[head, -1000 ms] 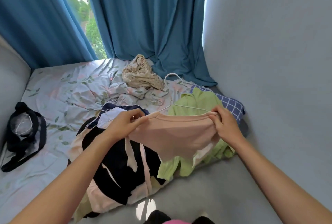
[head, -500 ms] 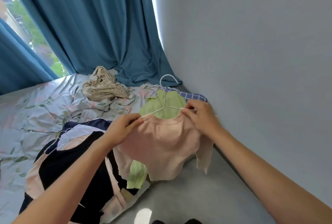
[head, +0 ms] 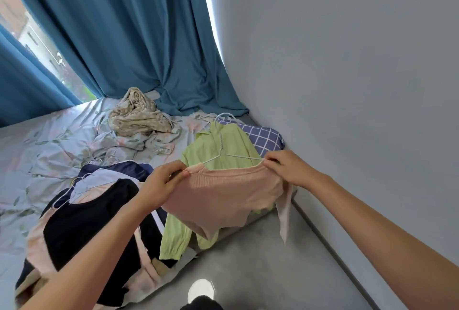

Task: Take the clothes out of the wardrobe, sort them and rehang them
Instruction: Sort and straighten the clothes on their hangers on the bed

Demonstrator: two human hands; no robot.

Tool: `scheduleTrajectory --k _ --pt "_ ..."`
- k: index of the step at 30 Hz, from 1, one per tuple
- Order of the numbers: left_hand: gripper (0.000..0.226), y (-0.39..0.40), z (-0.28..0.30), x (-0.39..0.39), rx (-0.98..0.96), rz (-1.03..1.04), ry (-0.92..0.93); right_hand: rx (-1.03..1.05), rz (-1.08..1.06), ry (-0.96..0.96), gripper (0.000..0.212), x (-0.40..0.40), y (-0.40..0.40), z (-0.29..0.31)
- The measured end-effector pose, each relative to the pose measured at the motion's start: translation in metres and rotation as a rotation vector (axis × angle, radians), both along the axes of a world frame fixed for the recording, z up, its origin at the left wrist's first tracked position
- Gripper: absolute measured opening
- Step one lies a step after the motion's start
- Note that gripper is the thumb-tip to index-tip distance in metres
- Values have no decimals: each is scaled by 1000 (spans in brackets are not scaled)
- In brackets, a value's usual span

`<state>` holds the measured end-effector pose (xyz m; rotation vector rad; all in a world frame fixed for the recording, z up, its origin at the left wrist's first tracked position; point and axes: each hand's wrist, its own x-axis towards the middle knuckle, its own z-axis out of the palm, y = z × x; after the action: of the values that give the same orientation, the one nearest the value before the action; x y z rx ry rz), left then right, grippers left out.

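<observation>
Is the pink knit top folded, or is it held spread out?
Spread out: the left hand and right hand pinch the pink knit top at its upper edge, and it hangs open.

Both hands, left (head: 162, 186) and right (head: 289, 169), pinch with arms outstretched.

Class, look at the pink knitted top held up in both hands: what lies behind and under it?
Behind the pink knitted top lies a green shirt on a white hanger, over a blue checked pillow. The shirt's middle is hidden.
</observation>
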<state>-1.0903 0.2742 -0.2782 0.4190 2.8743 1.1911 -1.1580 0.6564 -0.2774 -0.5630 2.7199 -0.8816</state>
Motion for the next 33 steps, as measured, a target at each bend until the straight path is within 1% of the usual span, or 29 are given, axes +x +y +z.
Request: scheduleTrajectory --k 3,6,8,12,15,19,23,28,31,33 --pt "20 1 -6 -2 -8 5 -35 -88 -26 39 25 -7 -3 -11" --pt "24 -3 -14 -7 -67 34 -106 -158 -133 112 23 -19 -10 -22" --pt "26 -11 -24 -14 -65 80 -155 -170 -178 129 22 -32 -13 -31" --pt "26 -26 -53 -34 -54 159 -213 -135 -177 149 20 -59 -15 -50" --pt "31 -23 -73 -60 -33 155 -236 -82 -188 130 20 -82 -17 -65" --pt "37 -19 -102 -110 -76 146 -216 -17 -244 107 22 -119 -17 -87" --pt "28 -26 -130 -156 -79 146 -252 34 -258 71 24 -158 -26 -106" --pt "7 -44 -166 -199 -85 173 -359 78 -233 15 26 -214 -48 -136" --pt "15 -49 -192 -225 -84 231 -417 89 -207 -26 29 -254 -59 -160" --pt "13 -53 -214 -247 -110 299 -440 93 -181 -45 29 -285 -66 -181"
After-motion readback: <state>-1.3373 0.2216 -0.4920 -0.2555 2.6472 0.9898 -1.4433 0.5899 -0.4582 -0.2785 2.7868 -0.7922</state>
